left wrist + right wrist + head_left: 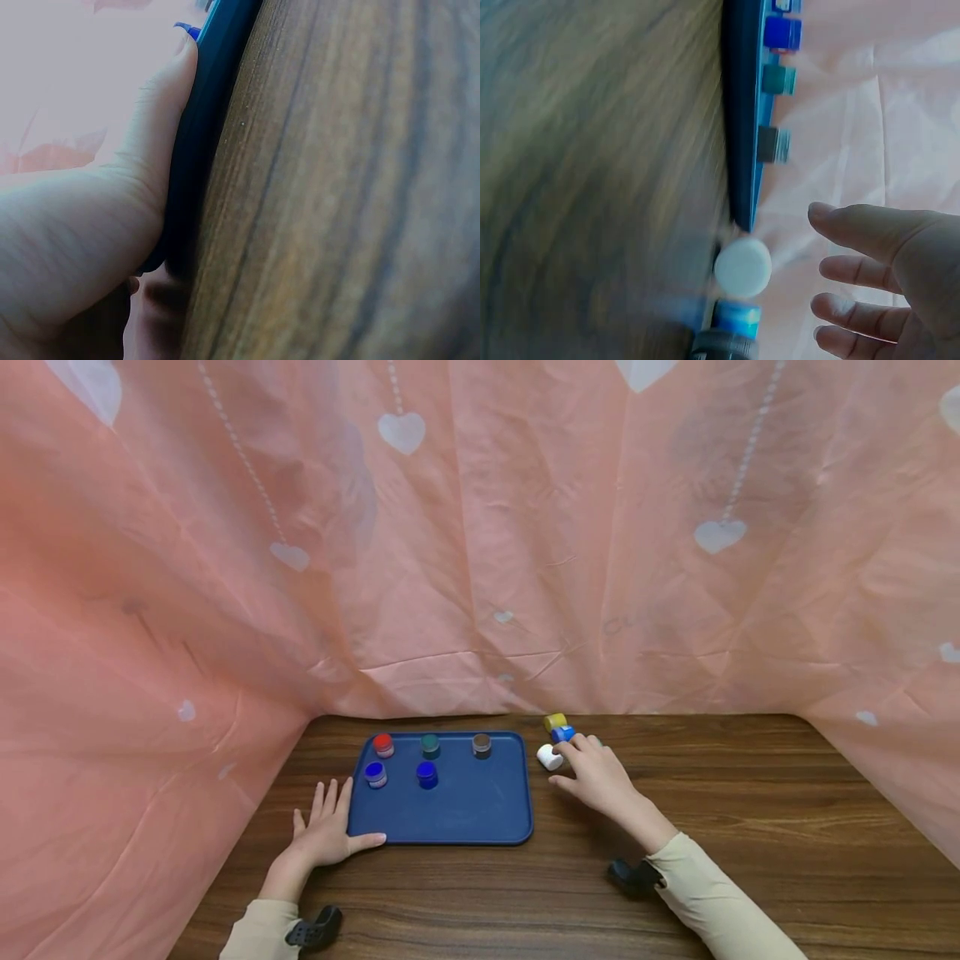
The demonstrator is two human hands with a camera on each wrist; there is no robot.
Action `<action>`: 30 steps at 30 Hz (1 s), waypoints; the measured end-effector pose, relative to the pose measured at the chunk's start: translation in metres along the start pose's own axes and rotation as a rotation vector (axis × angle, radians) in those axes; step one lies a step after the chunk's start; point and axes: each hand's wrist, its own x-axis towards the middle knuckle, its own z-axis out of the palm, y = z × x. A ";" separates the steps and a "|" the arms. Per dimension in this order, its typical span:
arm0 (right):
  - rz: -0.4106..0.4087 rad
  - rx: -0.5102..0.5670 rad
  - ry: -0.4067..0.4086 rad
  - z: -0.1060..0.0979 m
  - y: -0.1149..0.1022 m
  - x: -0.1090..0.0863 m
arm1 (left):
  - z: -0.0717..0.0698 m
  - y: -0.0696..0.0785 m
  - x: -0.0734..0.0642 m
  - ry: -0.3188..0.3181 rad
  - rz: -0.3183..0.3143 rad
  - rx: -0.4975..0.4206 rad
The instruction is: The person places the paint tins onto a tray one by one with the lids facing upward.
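My left hand [324, 837] rests with spread fingers against the left edge and near corner of a blue tray [480, 814], its thumb along the near rim. On the tray stand small paint jars: a red jar [383, 745], a green jar [430, 746], a brown jar [482, 746] and two blue jars, one [376, 774] left of the other [427, 775]. Right of the tray, my right hand [597, 781] hovers with parted fingers beside a white jar [550, 757], apart from it in the right wrist view. A blue jar [562, 734] and a yellow jar [556, 722] lie just beyond.
A brown wooden table [720, 802] carries everything and extends widely to the right. Pink cloth with white hearts [480, 568] hangs behind the table and along both sides. In the right wrist view, a dark-capped jar [724, 346] appears at the bottom edge.
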 end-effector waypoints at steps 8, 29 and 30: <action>0.072 -0.006 -0.045 -0.002 0.017 -0.001 | 0.007 -0.005 0.005 0.034 0.020 -0.021; 0.174 -0.008 -0.172 0.000 0.045 -0.002 | 0.000 -0.001 -0.001 0.011 0.012 -0.016; 0.177 -0.010 -0.176 0.001 0.045 -0.002 | -0.001 -0.001 -0.001 0.009 0.011 -0.015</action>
